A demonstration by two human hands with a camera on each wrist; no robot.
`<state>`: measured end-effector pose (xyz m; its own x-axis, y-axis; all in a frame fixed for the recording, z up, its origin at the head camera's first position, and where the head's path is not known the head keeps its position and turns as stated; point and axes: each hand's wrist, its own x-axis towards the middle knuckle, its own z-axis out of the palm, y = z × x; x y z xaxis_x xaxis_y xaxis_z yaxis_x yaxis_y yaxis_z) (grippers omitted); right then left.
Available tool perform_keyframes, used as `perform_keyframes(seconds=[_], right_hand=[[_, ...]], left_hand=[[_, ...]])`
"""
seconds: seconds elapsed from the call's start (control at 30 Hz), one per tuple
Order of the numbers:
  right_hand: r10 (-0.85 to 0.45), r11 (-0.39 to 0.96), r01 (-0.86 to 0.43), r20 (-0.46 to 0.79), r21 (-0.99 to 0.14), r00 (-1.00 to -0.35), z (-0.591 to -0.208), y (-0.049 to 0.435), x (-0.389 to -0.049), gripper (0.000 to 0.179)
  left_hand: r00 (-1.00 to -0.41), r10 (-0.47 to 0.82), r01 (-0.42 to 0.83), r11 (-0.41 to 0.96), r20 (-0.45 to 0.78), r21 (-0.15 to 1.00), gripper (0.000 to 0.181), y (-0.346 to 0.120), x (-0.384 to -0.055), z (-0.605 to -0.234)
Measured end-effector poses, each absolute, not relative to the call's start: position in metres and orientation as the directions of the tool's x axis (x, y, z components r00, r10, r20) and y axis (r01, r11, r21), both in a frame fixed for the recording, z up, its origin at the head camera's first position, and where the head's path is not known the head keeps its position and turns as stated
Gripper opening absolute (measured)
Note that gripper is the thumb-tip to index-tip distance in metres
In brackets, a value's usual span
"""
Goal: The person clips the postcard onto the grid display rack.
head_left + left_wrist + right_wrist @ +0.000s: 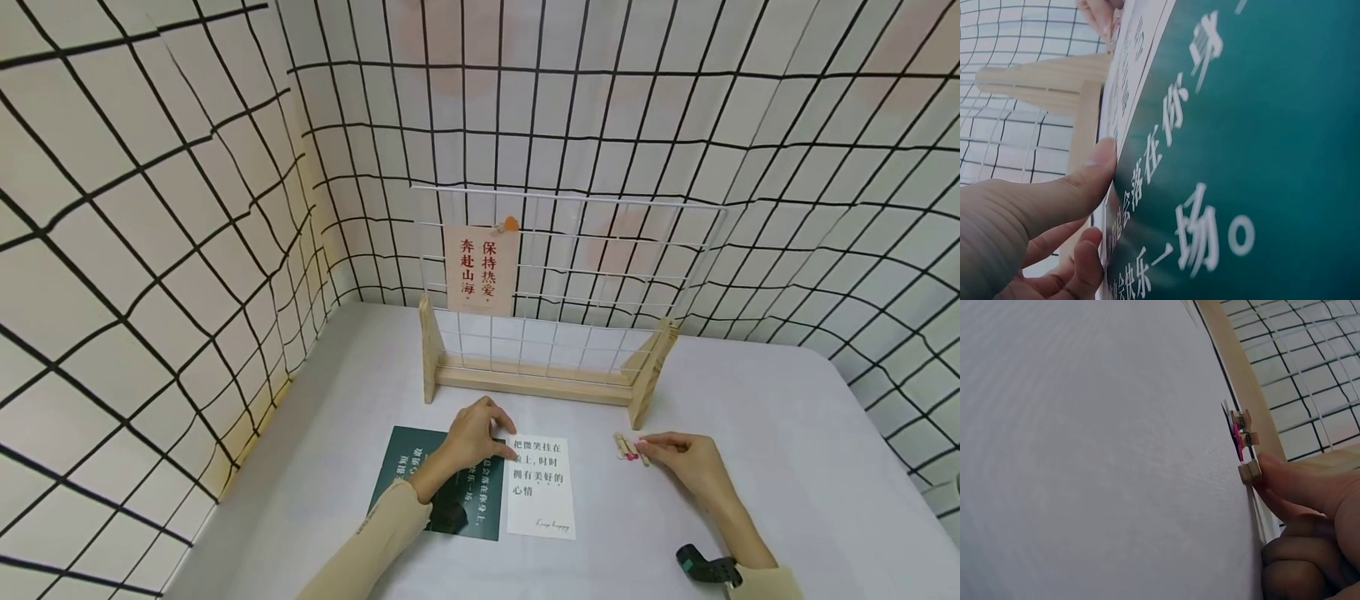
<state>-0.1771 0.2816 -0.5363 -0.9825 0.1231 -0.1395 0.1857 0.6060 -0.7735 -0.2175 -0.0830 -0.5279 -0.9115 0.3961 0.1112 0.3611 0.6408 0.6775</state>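
the left hand, thumb and fingers parted, touches a white rectangular printed card; the right hand pinches a small pale wooden clothespin.

A pale table with a rounded far corner spans the head view I monitor remotely. Directly on it, toward the back, I note a wooden stand; in front lie a dark green card with white lettering and, just beside it, a white card with dark lettering. To the right of these I distinguish small wooden pegs, clustered, some bearing pink ornaments.
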Motion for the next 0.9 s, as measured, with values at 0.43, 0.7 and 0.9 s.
perform_keyframes(seconds=[0.43,0.7,0.9], right_hand=[[0.107,0.386,0.230,-0.204,-0.894,-0.973,-0.539,0.291,-0.172,0.040],[0.141,0.365,0.206,-0.165,-0.908,-0.976,-0.545,0.293,-0.170,0.046],[0.104,0.379,0.198,-0.171,-0.904,-0.980,-0.540,0.294,-0.169,0.052]], left_hand=[[-0.905,0.418,0.336,0.589,0.079,0.735,0.035,-0.085,-0.219,-0.526],[-0.891,0.449,0.307,0.480,0.070,0.822,0.031,-0.088,-0.222,-0.529],[-0.879,0.470,0.300,0.418,0.079,0.858,0.027,-0.090,-0.222,-0.527]])
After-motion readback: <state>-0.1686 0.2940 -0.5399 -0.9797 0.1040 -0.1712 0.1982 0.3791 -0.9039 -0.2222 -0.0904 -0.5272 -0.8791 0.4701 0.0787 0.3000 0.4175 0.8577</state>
